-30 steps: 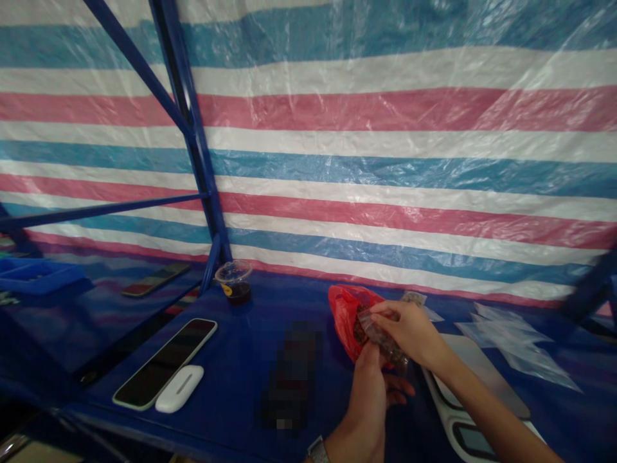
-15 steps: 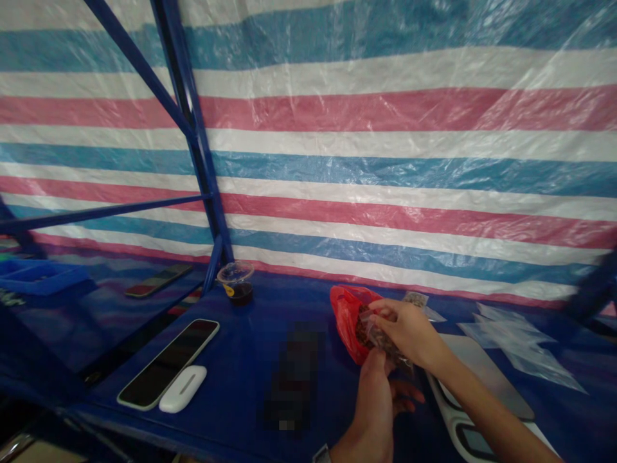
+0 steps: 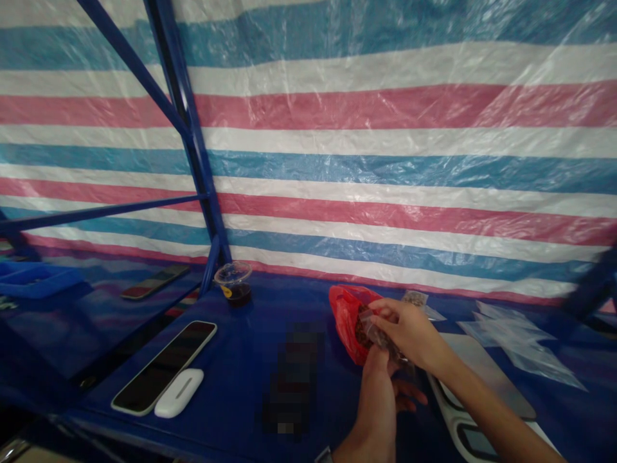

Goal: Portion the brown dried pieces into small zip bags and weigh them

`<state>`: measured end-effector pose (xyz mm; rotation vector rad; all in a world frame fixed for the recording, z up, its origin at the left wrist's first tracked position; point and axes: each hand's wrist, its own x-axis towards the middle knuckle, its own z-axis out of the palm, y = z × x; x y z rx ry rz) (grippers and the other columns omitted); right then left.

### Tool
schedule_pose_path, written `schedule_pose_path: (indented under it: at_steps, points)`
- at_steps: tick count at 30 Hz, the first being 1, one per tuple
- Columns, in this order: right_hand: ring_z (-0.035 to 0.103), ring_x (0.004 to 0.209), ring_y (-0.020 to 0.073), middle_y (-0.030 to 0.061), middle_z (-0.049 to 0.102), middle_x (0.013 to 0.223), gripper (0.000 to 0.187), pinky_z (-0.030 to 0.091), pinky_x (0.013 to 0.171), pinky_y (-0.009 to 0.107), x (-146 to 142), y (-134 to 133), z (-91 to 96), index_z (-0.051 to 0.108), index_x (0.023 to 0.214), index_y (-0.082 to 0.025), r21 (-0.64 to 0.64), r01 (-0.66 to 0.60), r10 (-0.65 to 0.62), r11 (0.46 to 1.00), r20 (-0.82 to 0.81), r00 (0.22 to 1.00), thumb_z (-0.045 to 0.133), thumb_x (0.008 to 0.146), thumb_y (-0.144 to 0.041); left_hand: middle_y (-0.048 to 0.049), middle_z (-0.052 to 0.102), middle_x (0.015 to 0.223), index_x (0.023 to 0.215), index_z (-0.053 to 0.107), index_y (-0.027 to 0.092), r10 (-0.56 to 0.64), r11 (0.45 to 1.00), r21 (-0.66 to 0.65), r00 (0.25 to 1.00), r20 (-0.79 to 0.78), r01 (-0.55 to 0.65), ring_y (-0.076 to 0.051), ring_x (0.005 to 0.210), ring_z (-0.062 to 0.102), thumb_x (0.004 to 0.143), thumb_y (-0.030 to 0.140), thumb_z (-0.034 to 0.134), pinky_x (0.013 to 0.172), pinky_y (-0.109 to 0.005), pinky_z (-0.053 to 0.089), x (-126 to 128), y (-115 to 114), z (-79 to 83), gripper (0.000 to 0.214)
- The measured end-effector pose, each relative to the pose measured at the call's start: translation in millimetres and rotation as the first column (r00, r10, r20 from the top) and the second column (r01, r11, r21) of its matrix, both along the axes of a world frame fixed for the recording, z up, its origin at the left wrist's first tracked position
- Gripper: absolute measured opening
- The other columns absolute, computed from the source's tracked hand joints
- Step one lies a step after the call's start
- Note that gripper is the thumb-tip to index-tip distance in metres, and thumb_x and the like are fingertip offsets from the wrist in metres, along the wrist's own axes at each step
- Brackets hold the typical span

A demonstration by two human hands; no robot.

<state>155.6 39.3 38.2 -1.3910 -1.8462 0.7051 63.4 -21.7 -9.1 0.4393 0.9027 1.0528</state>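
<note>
A small clear plastic bag [image 3: 380, 335] with brown bits inside is between my two hands, at the mouth of a red plastic bag [image 3: 344, 321] that holds brown grains. My right hand [image 3: 409, 331] pinches the clear bag's upper edge between thumb and fingers. From below, my left hand [image 3: 379, 386] supports it, thumb against the bag and some fingers hanging past it; part of that grip is hidden. Just behind my right hand lies another clear bag with grains [image 3: 415, 298]. Under my right forearm is a kitchen scale [image 3: 482, 366].
Flat clear bags [image 3: 520, 341] lie to the right. On the left are a phone [image 3: 166, 366], a white earbud case [image 3: 179, 392] and a lidded cup of dark liquid [image 3: 236, 286]. A pixelated dark object [image 3: 294, 379] lies mid-table. Blue frame posts [image 3: 193, 148] stand before a striped sheet [image 3: 385, 141].
The view has shifted slightly. My left hand has moved a little right and up against the clear bag; my right hand keeps its pinch.
</note>
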Motion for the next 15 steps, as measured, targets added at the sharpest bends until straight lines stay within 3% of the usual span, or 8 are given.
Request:
schedule_pose_path:
  at_steps: [2, 5, 15]
  points:
    - [0.077, 0.076, 0.0233, 0.0042, 0.082, 0.084, 0.029, 0.057, 0.07, 0.032, 1.2, 0.5, -0.7, 0.078, 0.109, -0.018, 0.011, 0.017, -0.017, 1.0, 0.007, 1.0, 0.062, 0.084, -0.022, -0.0067, 0.078, 0.095, 0.126, 0.06, 0.017, 0.026, 0.998, 0.051, 1.0, -0.014, -0.025, -0.012, 0.041, 0.061, 0.099, 0.042, 0.043, 0.043, -0.023, 0.036, 2.4, 2.0, -7.3, 0.041]
    - [0.078, 0.08, 0.0242, 0.0056, 0.083, 0.088, 0.029, 0.058, 0.072, 0.033, 3.7, 1.1, -3.4, 0.077, 0.109, -0.018, 0.017, 0.008, -0.007, 1.0, -0.032, 0.999, 0.061, 0.085, -0.024, -0.0086, 0.078, 0.098, 0.126, 0.058, 0.015, 0.072, 0.995, 0.069, 0.996, -0.047, -0.068, -0.01, 0.039, 0.059, 0.098, 0.043, 0.037, 0.042, -0.023, 0.036, 4.4, 4.9, -14.6, 0.045]
    - [0.078, 0.079, 0.0244, 0.0041, 0.082, 0.085, 0.025, 0.057, 0.074, 0.034, 7.1, 2.7, -10.1, 0.078, 0.102, -0.021, 0.036, 0.0, 0.002, 0.999, -0.049, 0.999, 0.062, 0.083, -0.024, -0.0109, 0.08, 0.093, 0.117, 0.063, 0.014, -0.017, 0.997, 0.073, 0.998, -0.068, 0.022, -0.01, 0.034, 0.057, 0.098, 0.049, 0.037, 0.039, -0.022, 0.032, 1.7, 2.5, -13.0, 0.048]
